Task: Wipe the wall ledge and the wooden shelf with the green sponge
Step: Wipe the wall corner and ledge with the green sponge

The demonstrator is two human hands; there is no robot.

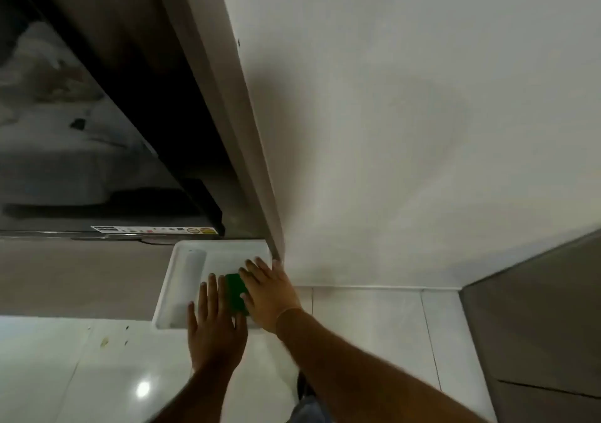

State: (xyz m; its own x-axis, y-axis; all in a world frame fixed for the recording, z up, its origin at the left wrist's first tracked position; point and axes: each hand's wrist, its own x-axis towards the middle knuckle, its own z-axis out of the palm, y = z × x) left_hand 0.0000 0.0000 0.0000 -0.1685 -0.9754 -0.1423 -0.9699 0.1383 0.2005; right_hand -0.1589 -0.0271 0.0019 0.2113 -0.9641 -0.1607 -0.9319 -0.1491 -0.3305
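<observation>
Two hands reach into one white tray (182, 260) at lower centre of the frame, where one green sponge (236, 290) lies between them. Left hand (214, 326) is flat with fingers spread, gripping nothing; right hand (271, 296) lies open against the sponge, though whether it has a hold is hard to tell. Judging by this, wiping hasn't started: ledge and shelf both remain, and neither can be made out with certainty.
</observation>
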